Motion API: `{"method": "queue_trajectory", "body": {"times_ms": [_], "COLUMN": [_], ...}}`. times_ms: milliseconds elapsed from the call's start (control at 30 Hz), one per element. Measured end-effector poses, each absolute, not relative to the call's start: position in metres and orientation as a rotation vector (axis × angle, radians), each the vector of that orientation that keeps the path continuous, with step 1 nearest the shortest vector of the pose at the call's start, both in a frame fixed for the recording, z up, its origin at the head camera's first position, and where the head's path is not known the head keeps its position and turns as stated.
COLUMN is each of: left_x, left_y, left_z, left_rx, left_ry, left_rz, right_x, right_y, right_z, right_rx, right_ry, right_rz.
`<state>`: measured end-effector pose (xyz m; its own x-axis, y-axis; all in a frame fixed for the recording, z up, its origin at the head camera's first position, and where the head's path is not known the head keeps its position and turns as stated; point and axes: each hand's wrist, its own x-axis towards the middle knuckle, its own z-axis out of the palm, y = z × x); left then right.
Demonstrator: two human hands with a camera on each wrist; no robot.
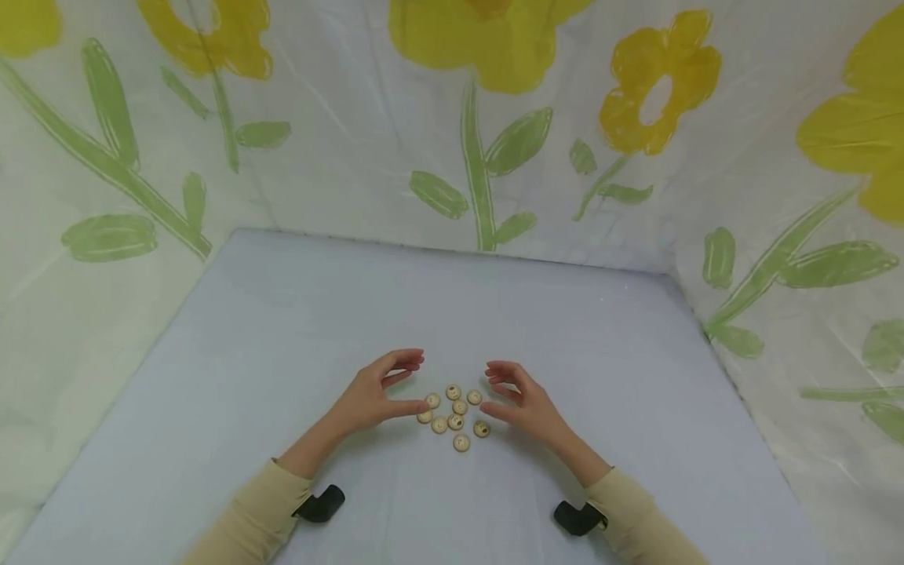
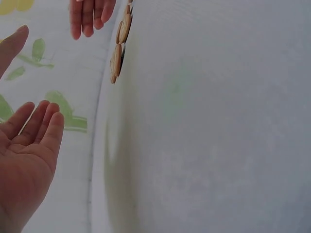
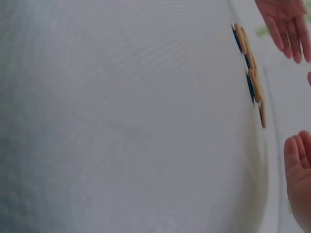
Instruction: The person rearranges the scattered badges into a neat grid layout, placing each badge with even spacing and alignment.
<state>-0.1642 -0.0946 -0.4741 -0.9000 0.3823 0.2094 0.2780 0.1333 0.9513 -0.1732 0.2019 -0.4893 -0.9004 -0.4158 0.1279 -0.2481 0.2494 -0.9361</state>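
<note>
Several small round wooden discs (image 1: 461, 442) lie in a loose cluster on the pale table, with dark marks on their faces. My left hand (image 1: 374, 396) hovers at the cluster's left side, fingers loosely bent and thumb overlapping a disc in the head view. On the right side, my right hand (image 1: 526, 404) faces it with relaxed fingers, its thumb tip close to the nearest disc (image 1: 474, 397). Neither hand holds anything. Seen edge-on in the left wrist view, the discs (image 2: 115, 63) lie flat beyond the left palm (image 2: 29, 162). The right wrist view shows the right fingers (image 3: 292, 153) raised above the table.
A pale bluish-white tabletop (image 1: 438, 306) extends around the hands. White sheeting (image 1: 339, 157) painted with yellow flowers and green leaves borders it at the back and sides. A black wrist device (image 1: 321, 504) sits at the left sleeve, another (image 1: 579, 519) at the right.
</note>
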Motion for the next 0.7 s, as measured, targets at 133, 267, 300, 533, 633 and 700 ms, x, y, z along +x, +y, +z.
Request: {"method": "queue_trajectory", "body": {"times_ms": [133,267,300,533,633,700], "left_x": [-0.161,-0.157,-0.156,-0.151,-0.151,-0.151], "left_y": [-0.095,-0.096,-0.096,-0.094,-0.093,-0.093], "left_z": [-0.472,-0.471,-0.471,-0.472,-0.473,-0.475], "left_rx": [0.687,0.686,0.687,0.748,0.750,0.752], "left_ry": [2.311,2.357,2.365,2.439,2.463,2.481], "left_rz": [1.838,1.749,1.729,1.590,1.548,1.511], "right_x": [-0.170,-0.163,-0.161,-0.151,-0.151,-0.154], "right_y": [0.202,0.199,0.198,0.196,0.198,0.202], "right_z": [-0.487,-0.473,-0.469,-0.451,-0.459,-0.472], "right_rx": [-0.638,-0.657,-0.662,-0.679,-0.728,-0.756], "right_ry": [2.394,2.398,2.396,2.413,2.417,2.420], "right_rz": [-1.672,-1.637,-1.629,-1.560,-1.534,-1.513]}}
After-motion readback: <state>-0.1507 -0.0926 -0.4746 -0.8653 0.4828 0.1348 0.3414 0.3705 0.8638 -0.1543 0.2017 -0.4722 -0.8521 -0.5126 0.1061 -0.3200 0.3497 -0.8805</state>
